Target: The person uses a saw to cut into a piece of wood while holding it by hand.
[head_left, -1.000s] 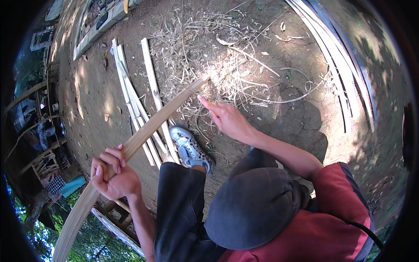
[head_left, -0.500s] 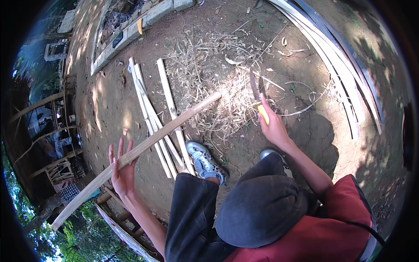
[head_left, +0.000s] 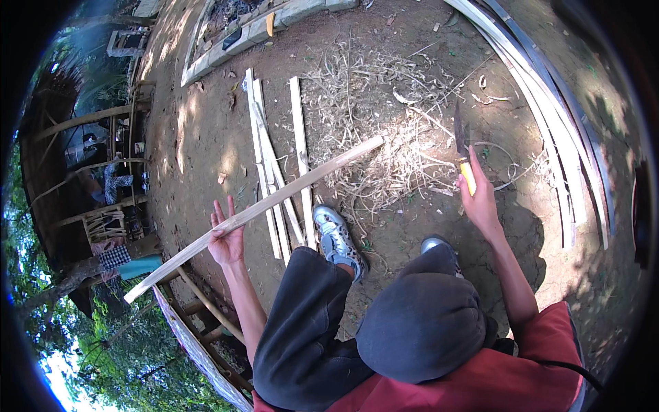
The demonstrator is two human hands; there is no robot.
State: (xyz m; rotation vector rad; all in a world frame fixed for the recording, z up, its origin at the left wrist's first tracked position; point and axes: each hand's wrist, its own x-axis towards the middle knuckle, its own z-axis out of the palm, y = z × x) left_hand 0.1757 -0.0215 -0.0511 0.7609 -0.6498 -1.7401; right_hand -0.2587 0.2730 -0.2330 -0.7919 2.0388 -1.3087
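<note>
My left hand (head_left: 226, 242) holds a long, pale bamboo slat (head_left: 295, 187) between thumb and palm, its other fingers stretched up past the edge. The slat slants from the lower left up to the middle, above the ground, its far end over a pile of curled shavings (head_left: 412, 154). In my right hand (head_left: 482, 202) is a knife (head_left: 460, 134) with a yellow handle and a dark blade pointing away from me. The blade is apart from the slat, to the right of its far end.
Several pale slats (head_left: 300, 127) lie on the dirt beyond my left shoe (head_left: 336, 237). Long curved strips (head_left: 542, 96) lie at the right. A stone-edged bed (head_left: 254, 34) lies at the far left, and a wooden shelter (head_left: 89, 165) stands left, with a person partly visible inside.
The whole view has shifted, so the scene sits further right. The knife has drawn a little further right, away from the slat's far end. Both hands keep their holds.
</note>
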